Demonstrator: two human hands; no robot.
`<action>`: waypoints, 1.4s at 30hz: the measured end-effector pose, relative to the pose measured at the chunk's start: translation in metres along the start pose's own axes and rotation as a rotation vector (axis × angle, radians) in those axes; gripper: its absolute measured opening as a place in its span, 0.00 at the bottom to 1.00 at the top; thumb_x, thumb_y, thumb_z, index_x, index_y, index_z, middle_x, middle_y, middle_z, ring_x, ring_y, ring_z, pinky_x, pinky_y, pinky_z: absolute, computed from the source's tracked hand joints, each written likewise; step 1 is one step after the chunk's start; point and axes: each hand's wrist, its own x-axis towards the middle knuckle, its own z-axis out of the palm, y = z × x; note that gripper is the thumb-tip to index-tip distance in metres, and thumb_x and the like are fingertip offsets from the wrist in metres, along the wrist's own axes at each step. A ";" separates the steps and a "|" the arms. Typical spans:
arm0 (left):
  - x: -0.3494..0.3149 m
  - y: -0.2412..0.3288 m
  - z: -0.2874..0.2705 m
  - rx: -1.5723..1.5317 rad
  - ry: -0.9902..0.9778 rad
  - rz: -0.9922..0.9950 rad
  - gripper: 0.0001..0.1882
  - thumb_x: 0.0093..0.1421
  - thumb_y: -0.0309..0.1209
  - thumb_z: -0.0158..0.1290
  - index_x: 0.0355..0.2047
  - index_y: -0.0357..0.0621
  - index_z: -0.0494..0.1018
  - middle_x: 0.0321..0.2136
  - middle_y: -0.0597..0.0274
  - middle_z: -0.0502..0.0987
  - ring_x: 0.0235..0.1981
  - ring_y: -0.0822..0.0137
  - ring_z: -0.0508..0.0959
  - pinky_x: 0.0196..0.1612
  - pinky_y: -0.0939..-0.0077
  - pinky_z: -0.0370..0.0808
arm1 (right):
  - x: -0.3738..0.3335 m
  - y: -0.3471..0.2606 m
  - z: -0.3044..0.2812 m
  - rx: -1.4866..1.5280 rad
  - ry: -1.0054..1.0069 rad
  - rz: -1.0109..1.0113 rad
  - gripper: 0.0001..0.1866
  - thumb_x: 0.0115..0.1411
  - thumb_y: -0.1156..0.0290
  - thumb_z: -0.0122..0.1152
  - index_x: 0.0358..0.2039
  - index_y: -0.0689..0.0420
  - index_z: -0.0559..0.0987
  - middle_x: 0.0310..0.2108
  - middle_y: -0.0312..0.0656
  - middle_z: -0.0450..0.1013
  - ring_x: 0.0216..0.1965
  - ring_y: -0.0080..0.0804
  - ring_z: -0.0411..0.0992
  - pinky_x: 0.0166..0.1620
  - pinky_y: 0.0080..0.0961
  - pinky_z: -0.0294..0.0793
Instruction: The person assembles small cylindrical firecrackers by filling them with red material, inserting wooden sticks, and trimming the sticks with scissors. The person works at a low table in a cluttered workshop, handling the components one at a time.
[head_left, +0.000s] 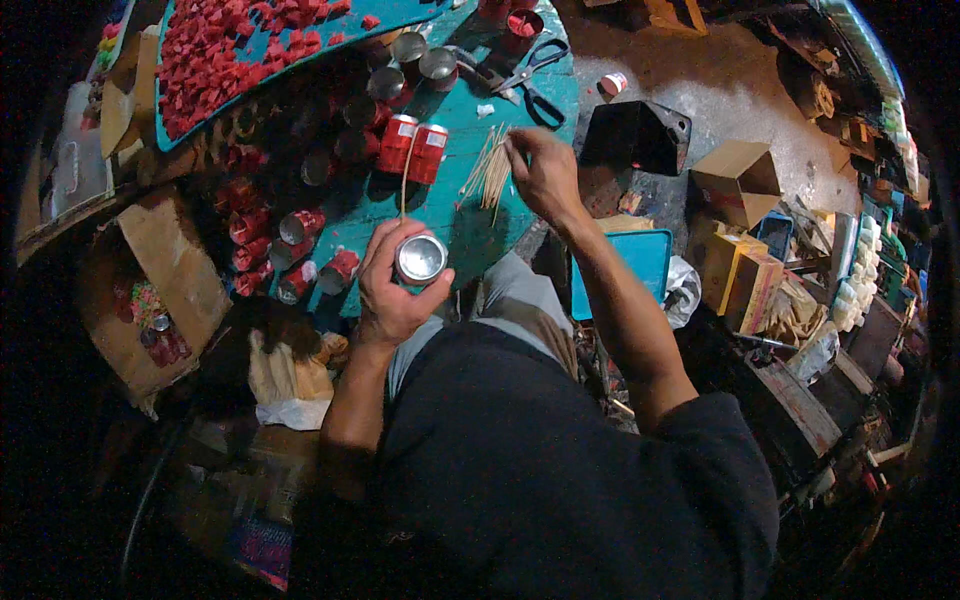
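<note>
My left hand (392,280) is wrapped round a drinks can (420,259), its silver end facing up. A thin wooden stick (406,180) runs from beside the fingers up past two red cans (413,150) on the green table (470,205); whether the hand grips it or it sits in the can, I cannot tell. My right hand (545,170) has its fingers bent together at a loose pile of thin wooden sticks (490,175). Anything pinched in its fingertips is too small to make out.
Scissors (535,80) lie at the table's far right. Several cut cans (437,65) stand at the back and left. A blue tray (345,42) holds many small red pieces. A black box (635,138), a cardboard box (738,182) and a blue bin (640,265) are on the right.
</note>
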 end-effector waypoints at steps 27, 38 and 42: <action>0.019 0.012 -0.041 0.121 0.009 0.140 0.34 0.43 0.28 0.73 0.52 0.40 0.75 0.48 0.48 0.79 0.47 0.48 0.82 0.51 0.59 0.80 | -0.064 -0.080 -0.106 0.152 -0.552 -0.168 0.12 0.59 0.76 0.71 0.44 0.59 0.83 0.35 0.44 0.81 0.40 0.40 0.82 0.41 0.35 0.79; 0.012 0.034 -0.087 0.254 -0.201 0.259 0.35 0.39 0.26 0.72 0.50 0.39 0.75 0.46 0.47 0.78 0.44 0.44 0.80 0.48 0.54 0.78 | -0.085 -0.151 -0.118 -0.419 -0.290 -0.715 0.23 0.51 0.72 0.66 0.51 0.55 0.84 0.37 0.36 0.80 0.36 0.32 0.77 0.44 0.42 0.66; 0.007 0.035 -0.088 0.207 -0.189 0.222 0.36 0.37 0.26 0.73 0.50 0.39 0.75 0.45 0.48 0.77 0.45 0.44 0.80 0.48 0.54 0.78 | -0.083 -0.170 -0.118 -0.458 -0.218 -0.772 0.20 0.54 0.69 0.64 0.49 0.56 0.82 0.34 0.38 0.78 0.35 0.34 0.75 0.43 0.41 0.68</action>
